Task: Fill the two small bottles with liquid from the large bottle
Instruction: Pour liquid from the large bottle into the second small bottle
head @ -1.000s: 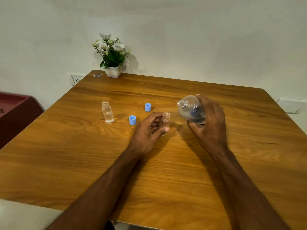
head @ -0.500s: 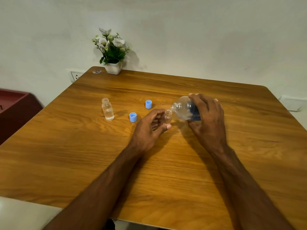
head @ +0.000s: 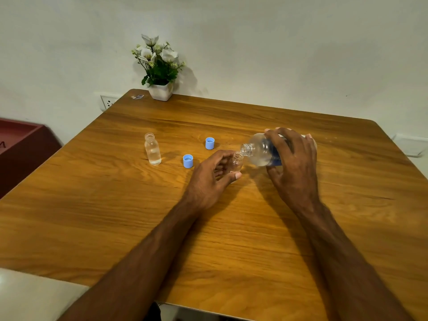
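Pouring into the second small bottle (head: 236,161), your left hand (head: 212,176) grips it upright on the surface (head: 231,228) while your right hand (head: 293,165) clasps the tilted large bottle (head: 259,150), mouths nearly touching; next, tip gently.

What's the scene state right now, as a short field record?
left hand: holds small bottle upright on table
right hand: grips large bottle, tipped, mouth at small bottle's mouth
second small bottle: stands apart to the left, uncapped, liquid inside
blue caps: two, loose on table, second at
flower pot: far edge of table
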